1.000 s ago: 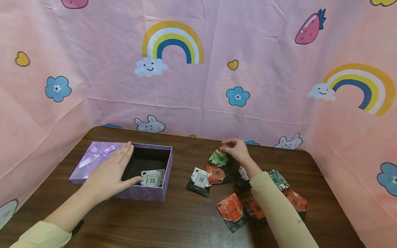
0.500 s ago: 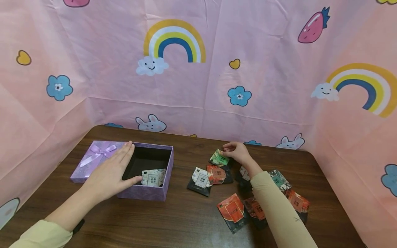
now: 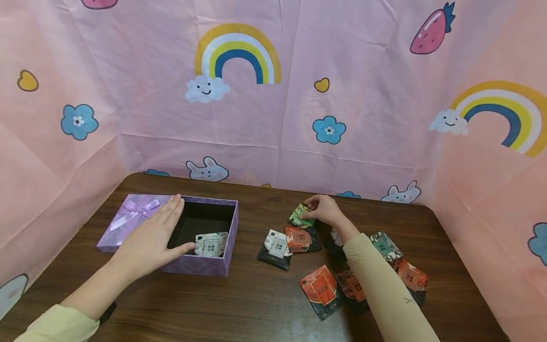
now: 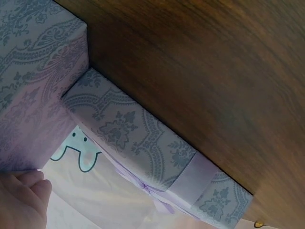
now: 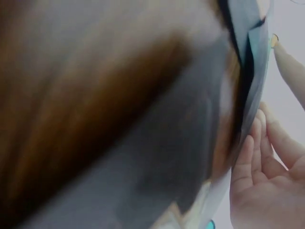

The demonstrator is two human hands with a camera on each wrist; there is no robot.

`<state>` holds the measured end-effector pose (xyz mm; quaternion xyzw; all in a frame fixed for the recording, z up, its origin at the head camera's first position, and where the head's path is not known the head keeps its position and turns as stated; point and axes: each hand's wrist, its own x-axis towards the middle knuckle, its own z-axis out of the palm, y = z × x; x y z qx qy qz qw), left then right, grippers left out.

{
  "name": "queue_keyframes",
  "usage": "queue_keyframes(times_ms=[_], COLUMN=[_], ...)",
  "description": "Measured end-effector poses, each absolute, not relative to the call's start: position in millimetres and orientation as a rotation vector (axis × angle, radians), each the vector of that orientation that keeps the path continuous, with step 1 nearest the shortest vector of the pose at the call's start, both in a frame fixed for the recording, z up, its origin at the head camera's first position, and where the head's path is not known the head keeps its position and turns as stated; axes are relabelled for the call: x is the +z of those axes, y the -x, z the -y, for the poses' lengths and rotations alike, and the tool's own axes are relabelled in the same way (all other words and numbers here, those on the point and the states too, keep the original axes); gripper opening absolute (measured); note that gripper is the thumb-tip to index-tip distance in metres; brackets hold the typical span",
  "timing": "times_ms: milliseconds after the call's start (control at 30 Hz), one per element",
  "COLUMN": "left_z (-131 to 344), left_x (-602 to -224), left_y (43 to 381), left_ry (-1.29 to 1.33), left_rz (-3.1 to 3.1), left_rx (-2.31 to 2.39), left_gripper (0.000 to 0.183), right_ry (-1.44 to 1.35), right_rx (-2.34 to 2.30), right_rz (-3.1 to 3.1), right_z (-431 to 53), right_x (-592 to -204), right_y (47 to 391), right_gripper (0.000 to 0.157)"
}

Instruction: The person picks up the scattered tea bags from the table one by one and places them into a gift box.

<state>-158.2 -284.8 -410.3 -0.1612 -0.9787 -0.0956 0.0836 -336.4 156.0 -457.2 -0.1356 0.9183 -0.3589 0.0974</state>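
Observation:
My left hand (image 3: 155, 240) lies with straight fingers along the left side of an open purple box (image 3: 194, 266), thumb out over its front rim. Inside the box leans a white tea sachet (image 3: 211, 244). At the back of the table my right hand (image 3: 326, 211) pinches a green tea sachet (image 3: 301, 216) between thumb and fingers. Just below that are an orange sachet (image 3: 297, 239) and a white-and-black one (image 3: 275, 247). In the right wrist view the fingers (image 5: 257, 148) are beside a sachet's edge, with dark sachets blurred close to the camera.
Left of the box sits its purple lid (image 3: 121, 223) with a ribbon bow. More sachets spread at the right: a red one (image 3: 320, 289), another red one (image 3: 352, 287), a dark green one (image 3: 384, 246) and an orange one (image 3: 412, 276). A patterned cloth (image 3: 273, 114) hangs behind the table.
My right hand has come down onto the green sachet, its thumb and fingers now gripping it. The left hand stays at the box.

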Motion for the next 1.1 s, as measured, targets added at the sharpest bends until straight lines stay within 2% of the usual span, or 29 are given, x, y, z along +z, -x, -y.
queue_keyframes(times_ms=[400, 1100], left_z=[283.3, 284.5], left_x=[-411.2, -411.0], left_y=[156.8, 159.6], left_ry=[0.48, 0.49], left_rz=[2.941, 2.932], left_rx=[-0.266, -0.261], left_gripper=[0.111, 0.11], right_ry=[0.425, 0.377], right_rx=[-0.992, -1.001], right_rz=[-2.737, -2.759], right_z=[-149.6, -146.0], right_x=[-455.8, -450.0], right_y=[332.3, 331.2], right_gripper=[0.05, 0.044])
